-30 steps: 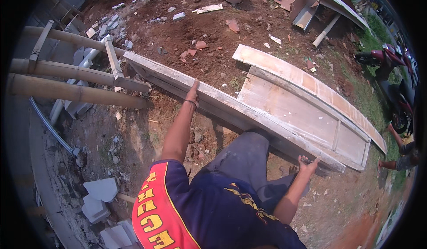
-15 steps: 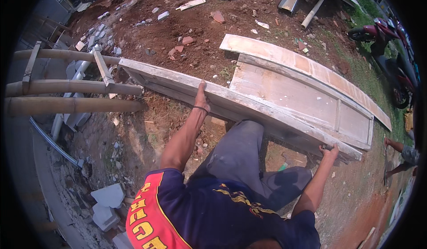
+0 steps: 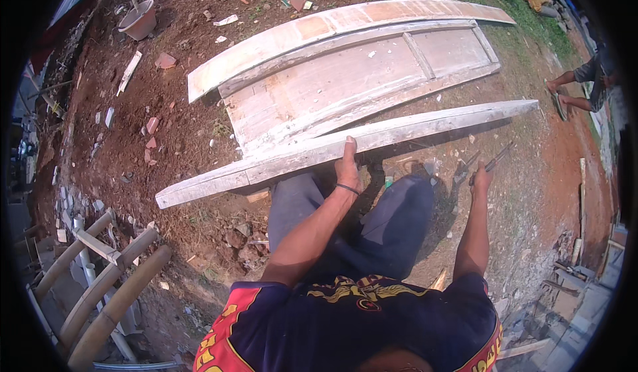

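My left hand (image 3: 347, 170) is wrapped round the top edge of a weathered white wooden door (image 3: 286, 161), its thumb on top. The door stands on its long edge in front of my knees, tilted a little. Off to the right, my right hand (image 3: 480, 177) is closed on a slim dark tool that looks like pliers (image 3: 493, 162), apart from the door and above the ground. Just beyond lies a second framed wooden door (image 3: 345, 63), flat on the soil, with a long pale board (image 3: 312, 28) along its far side.
Bamboo poles with crosspieces (image 3: 106, 276) rise at the lower left. A plastic bucket (image 3: 138, 21), brick pieces (image 3: 153, 125) and a wood scrap (image 3: 129, 72) lie on the red soil. Another person's legs (image 3: 566, 92) show at the right. Rubble (image 3: 585, 319) is at the lower right.
My right hand has come off the door's right end and now holds the tool out to the right. The view has turned rightward; the left hand still grips the door.
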`<state>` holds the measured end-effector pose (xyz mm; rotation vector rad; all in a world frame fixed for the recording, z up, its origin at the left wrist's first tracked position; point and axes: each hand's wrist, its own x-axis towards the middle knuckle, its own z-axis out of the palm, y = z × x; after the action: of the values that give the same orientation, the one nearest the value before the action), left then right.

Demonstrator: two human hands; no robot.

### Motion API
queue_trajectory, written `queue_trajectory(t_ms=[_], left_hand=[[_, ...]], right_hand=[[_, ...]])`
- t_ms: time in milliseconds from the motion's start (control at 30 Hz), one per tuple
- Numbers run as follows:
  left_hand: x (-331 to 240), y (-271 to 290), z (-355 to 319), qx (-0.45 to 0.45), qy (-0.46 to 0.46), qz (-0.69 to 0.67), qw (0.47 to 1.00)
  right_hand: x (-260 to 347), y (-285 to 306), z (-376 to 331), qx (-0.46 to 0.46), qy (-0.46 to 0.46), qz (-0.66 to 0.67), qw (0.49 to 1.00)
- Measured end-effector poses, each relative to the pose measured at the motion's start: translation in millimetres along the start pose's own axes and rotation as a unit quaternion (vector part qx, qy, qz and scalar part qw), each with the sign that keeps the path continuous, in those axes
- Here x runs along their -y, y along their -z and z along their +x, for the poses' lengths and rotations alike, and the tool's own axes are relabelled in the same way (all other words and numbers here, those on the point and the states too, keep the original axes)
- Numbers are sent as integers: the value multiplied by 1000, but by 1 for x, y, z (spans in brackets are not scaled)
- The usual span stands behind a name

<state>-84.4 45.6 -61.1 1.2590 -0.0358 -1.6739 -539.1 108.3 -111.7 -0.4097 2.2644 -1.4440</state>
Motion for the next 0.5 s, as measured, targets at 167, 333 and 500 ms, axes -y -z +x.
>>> queue_trajectory(t_ms=[167, 333, 500], left_hand=[[-3, 15, 6, 74, 20, 24, 997], [-40, 7, -16, 104, 157, 197, 962], [-96, 41, -77, 178, -182, 671, 696]], right_hand=[[-111, 8, -133, 9, -27, -382, 924], [-129, 5, -182, -53, -55, -441, 894], [-165, -27, -223, 107, 66, -473, 872]])
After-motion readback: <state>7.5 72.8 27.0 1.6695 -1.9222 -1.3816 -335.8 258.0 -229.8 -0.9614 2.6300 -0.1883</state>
